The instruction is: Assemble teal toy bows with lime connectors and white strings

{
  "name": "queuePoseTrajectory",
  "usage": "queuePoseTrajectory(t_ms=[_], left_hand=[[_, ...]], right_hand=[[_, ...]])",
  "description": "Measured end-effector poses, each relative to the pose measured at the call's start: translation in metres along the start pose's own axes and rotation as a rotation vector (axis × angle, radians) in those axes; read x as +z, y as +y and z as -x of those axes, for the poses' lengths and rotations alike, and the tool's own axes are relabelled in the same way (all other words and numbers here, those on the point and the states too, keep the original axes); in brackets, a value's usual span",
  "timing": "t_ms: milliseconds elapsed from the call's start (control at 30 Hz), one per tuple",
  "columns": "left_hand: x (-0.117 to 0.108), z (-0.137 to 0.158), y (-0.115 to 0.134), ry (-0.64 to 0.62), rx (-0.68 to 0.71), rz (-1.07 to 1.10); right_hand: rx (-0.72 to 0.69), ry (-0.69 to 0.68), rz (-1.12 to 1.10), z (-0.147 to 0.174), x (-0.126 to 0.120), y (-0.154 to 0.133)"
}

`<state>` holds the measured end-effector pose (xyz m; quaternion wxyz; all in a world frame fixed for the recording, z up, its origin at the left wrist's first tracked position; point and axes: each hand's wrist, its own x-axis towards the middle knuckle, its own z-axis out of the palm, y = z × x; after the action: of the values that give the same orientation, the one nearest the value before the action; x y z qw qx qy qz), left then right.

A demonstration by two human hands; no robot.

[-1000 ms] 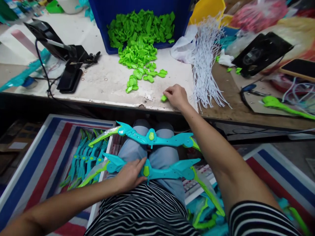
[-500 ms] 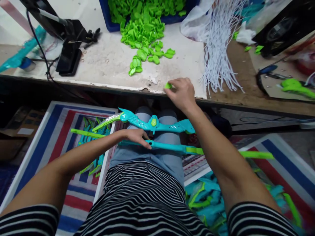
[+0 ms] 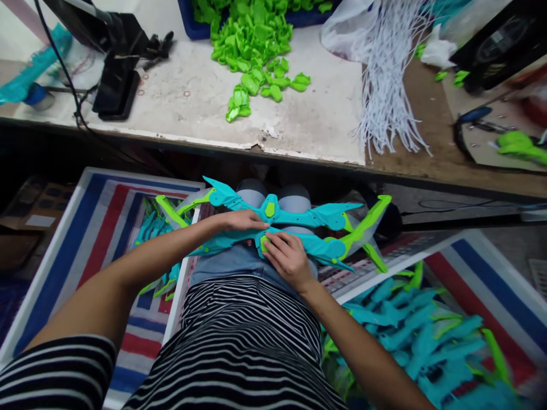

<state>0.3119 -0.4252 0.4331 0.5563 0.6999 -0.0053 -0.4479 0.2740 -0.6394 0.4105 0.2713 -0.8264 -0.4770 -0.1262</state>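
Near bow [image 3: 325,246]: across my lap [image 3: 220,267], below the front edge of the desk [image 3: 171,117]; body, arms and centre are together, so I judge it close to finished.
Green piece [image 3: 264,242]: at the near bow's middle, under my fingertips; I cannot tell whether it is fully seated.
Look: turquoise body with pointed, wing-like ends; lime-green arm slanting off its right end, the left end partly behind my forearm; the piece is bright green, mostly covered.
Right grip [image 3: 292,263]: fingers bunched, tips on the green piece; my thumb is hidden, so pinching or only pressing, I cannot tell.
Left grip [image 3: 244,221]: closed around the near bow, just left of its middle.
Far bow [image 3: 294,218]: just beyond, nearer the desk's front edge; its centre piece sits in place, so that one looks done.
Loose green pieces [image 3: 252,48]: plenty left, spilling from the blue bin [image 3: 188,25] towards the front edge but short of it; white cords [image 3: 388,91] lie to their right.
Left crate [image 3: 179,296]: bows by its far right corner; centres too small to judge.
Right crate [image 3: 393,276]: more bows, heaped inside the rim.
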Motion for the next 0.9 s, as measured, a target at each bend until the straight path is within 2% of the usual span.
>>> queuePoseTrajectory(t_ms=[200,333,500,667,767,900], left_hand=[[-0.001,0.004,0.002,-0.027,0.02,0.038],[-0.002,0.005,0.005,-0.026,0.061,-0.079],[0.001,0.004,0.002,0.072,0.086,-0.286],[0.003,0.002,0.001,0.138,0.093,-0.343],[0.014,0.012,0.006,0.184,0.168,-0.433],[0.051,0.04,-0.007,0.348,0.288,-0.708]], right_hand=[[0.028,0.072,-0.003,-0.001,0.003,-0.01],[0.169,0.105,-0.045,0.001,0.007,-0.014],[0.432,-0.036,-0.099,-0.005,0.009,-0.009],[0.528,-0.205,-0.066,-0.017,0.011,-0.008],[0.551,-0.264,-0.072,-0.021,-0.001,-0.013],[0.423,-0.391,-0.308,-0.029,-0.05,-0.005]])
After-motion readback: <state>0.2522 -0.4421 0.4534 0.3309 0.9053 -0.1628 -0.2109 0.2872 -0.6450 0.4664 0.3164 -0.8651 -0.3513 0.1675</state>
